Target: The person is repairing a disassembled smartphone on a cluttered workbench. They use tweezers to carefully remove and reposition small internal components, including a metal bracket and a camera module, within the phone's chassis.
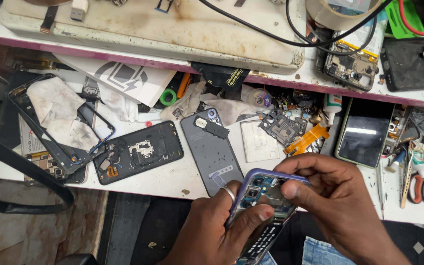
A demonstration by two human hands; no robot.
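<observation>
Purple-framed opened phone sits just off the bench's front edge, clamped in the left hand, thumb across its lower half. Right hand pinches shut at the exposed board, pinched item too small to tell. Light, stiff, fragile inside; hold by frame edges.

Our hands cover most of the opened phone; its lower end and our 2 wrists run off frame.
</observation>
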